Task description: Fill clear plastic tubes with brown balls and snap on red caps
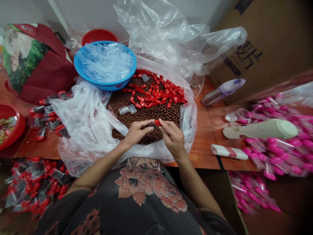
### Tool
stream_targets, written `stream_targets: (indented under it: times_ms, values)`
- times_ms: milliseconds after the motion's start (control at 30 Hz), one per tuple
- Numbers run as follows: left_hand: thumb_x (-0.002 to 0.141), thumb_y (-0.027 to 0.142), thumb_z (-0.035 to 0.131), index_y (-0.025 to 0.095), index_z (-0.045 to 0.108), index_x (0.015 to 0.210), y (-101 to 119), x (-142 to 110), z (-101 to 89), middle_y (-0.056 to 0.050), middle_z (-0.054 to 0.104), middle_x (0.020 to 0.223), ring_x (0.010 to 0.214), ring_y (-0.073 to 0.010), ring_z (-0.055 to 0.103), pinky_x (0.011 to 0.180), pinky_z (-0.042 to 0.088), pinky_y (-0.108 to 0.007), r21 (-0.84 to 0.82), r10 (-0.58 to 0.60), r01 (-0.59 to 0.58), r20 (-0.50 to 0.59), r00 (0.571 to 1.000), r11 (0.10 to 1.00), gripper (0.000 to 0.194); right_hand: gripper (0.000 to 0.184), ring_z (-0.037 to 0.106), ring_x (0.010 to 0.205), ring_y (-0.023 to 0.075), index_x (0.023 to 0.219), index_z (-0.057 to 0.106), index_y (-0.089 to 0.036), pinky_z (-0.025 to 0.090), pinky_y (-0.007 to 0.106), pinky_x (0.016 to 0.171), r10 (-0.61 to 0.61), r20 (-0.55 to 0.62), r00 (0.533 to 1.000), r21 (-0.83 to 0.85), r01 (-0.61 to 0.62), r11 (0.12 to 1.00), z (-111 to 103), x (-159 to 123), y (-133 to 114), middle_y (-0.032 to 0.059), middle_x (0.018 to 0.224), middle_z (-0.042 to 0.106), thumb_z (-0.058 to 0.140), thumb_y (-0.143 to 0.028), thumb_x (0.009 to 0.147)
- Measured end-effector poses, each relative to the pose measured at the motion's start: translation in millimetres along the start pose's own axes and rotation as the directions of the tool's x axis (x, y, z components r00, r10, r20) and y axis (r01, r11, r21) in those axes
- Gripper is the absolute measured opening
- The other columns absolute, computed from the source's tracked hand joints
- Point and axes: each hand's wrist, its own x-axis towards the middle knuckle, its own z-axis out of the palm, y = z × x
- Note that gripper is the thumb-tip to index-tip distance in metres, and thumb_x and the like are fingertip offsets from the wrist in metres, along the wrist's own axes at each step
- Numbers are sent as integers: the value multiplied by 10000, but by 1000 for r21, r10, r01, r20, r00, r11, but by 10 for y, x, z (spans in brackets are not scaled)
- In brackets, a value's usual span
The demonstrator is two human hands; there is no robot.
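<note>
Pinching a small clear plastic container above round brown beads, the left hand faces the right hand (fingers gripping a red plastic cap).

Packing workshop, heaped red-capped containers, big cardboard box

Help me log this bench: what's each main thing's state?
Left hand: pinching tube
Right hand: pinching tube's red end
Tube: held; seal unclear
Blue bowl: heaped with clear pieces
White bag: open, around brown balls
Brown balls: loose
Red caps: strewn on balls
Cream bottle: lid on
Purple-lidded bottle: closed
</note>
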Motion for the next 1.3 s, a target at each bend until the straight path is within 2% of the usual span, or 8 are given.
stream_targets:
  times_ms: [300, 567, 733, 867, 933, 1033, 1167, 1300]
  values:
    - [794, 327, 712, 249, 710, 1161, -65, 1, 10, -47, 690, 1209, 1122, -217, 630, 1043, 446, -371, 17, 69, -69, 39, 997, 997, 375, 469, 619, 1057, 214, 1373, 514, -377, 525, 421, 928, -18, -47, 999, -1, 18, 1000, 124, -127, 11, 64, 1156, 642, 488, -180, 948]
    - [839, 432, 642, 242, 557, 1362, -128, -29, 162, -24, 705, 961, 604, -79, 568, 580, 506, -214, -273, -96, 107, 52, 994, 956, 563, 373, 576, 1021, 164, 1292, 587, -365, 496, 377, 966, 161, 256, 953, 208, -217, 954, -10, 32, 76, 25, 1037, 568, 557, -311, 924]
    - [828, 431, 643, 225, 637, 1276, -80, -13, 153, -26, 709, 880, 631, -101, 567, 558, 478, -221, -282, -164, 171, 48, 985, 944, 493, 442, 653, 840, 158, 1182, 578, -296, 567, 338, 796, 410, 125, 903, 472, -418, 776, 4, 8, 128, -7, 924, 676, 746, -364, 779]
    - [823, 434, 643, 240, 534, 1384, -52, -2, 131, -27, 718, 926, 778, -139, 624, 734, 501, -279, -194, -207, 218, 75, 975, 957, 604, 329, 662, 950, 191, 1202, 580, -290, 543, 399, 881, 324, -18, 946, 303, -304, 903, 103, -26, 100, 29, 1043, 708, 621, -373, 886]
    - [832, 474, 622, 223, 535, 1385, -24, -8, 117, -58, 699, 1095, 979, -182, 624, 862, 483, -305, -154, -186, 191, 48, 981, 969, 613, 392, 624, 1068, 229, 1288, 542, -285, 499, 449, 953, 155, 60, 986, 81, -160, 984, 126, -24, 87, 65, 1197, 672, 578, -389, 913]
    - [869, 575, 527, 205, 517, 1403, 23, -31, 90, -89, 641, 1239, 1084, -220, 592, 868, 477, -306, -159, -236, 234, 6, 972, 959, 649, 652, 559, 1167, 293, 1417, 403, -233, 460, 500, 985, 4, 213, 977, -160, 31, 987, 134, -14, 91, 126, 1324, 592, 642, -459, 854]
    - [862, 684, 450, 175, 589, 1312, 27, -47, 101, -74, 700, 1001, 926, -207, 637, 768, 491, -294, -243, -341, 347, 67, 938, 906, 694, 737, 571, 1099, 305, 1403, 377, -178, 460, 481, 945, -89, 197, 976, -288, 145, 947, 168, -13, 97, 150, 1223, 622, 644, -542, 821]
    - [822, 721, 476, 126, 680, 933, -33, -42, 178, -50, 665, 742, 688, -148, 615, 644, 481, -252, -405, -357, 372, 114, 927, 836, 639, 691, 572, 1065, 303, 1337, 430, -152, 431, 456, 928, -128, 223, 966, -348, 202, 915, 239, -16, 60, 152, 1171, 632, 584, -599, 833]
